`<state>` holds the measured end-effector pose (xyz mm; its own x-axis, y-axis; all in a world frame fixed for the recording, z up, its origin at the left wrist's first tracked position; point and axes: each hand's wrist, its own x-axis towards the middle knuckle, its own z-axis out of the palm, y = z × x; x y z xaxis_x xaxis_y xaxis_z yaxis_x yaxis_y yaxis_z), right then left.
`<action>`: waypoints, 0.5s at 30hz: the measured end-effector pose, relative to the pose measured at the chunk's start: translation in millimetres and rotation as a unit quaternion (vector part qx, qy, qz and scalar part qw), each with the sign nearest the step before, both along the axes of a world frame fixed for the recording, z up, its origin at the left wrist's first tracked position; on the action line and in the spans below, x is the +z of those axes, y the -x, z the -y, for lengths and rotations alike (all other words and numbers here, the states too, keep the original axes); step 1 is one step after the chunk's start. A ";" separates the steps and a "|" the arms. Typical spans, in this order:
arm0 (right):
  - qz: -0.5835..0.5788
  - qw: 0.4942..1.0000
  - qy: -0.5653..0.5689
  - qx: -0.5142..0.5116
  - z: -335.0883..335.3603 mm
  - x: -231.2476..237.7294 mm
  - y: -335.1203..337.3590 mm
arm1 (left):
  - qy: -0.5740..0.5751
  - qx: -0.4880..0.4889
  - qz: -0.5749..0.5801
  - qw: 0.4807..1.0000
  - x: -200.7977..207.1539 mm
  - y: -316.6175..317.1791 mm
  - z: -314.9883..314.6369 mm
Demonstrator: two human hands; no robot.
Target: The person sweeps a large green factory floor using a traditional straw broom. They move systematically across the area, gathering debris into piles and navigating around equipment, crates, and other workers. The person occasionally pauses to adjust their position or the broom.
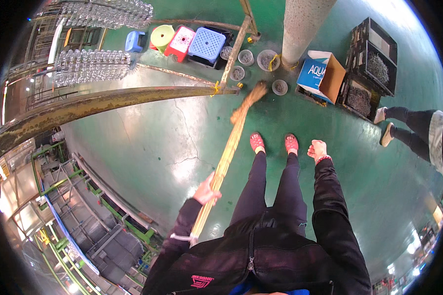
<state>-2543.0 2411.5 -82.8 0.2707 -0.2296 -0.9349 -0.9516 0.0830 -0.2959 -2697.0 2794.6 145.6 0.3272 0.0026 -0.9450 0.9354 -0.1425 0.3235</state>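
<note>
My left hand (206,191) is wrapped round the pale stalk handle of a long straw broom (228,155). The broom slants up and away from me, a whitish tie round the handle near my left sleeve. Its brown, bushy head (251,100) is at the far end, close to small round tubs of metal parts. To the right of my legs hangs my right hand (318,148), its fingers curled into a loose fist with nothing visible in it. A red bracelet circles that wrist.
Ahead are a tub of parts (279,87), a grey pillar (305,24), a blue carton (312,72) and black crates (359,98). A rusty frame (108,101) crosses the left side, with stools (206,44) beyond. Machinery (79,211) stands left; another person (416,130) is right.
</note>
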 end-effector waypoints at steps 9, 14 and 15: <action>0.011 0.995 -0.073 -0.073 -13.9 23.0 55.0 | 0.019 0.019 -0.043 0.999 -101.5 -58.0 -19.5; -0.005 0.997 -0.039 -0.072 -5.8 7.1 59.0 | 0.019 -0.233 -0.019 0.972 -70.9 -24.9 -41.8; 0.010 0.998 -0.042 -0.056 -3.6 4.3 59.7 | 0.045 -0.178 -0.047 0.982 -56.3 -15.2 -48.5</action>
<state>-2602.7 2415.1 -78.5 0.2661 -0.1805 -0.9469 -0.9291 0.2137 -0.3018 -2681.7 2843.1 89.2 0.2037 -0.1823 -0.9619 0.8574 -0.4412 0.2651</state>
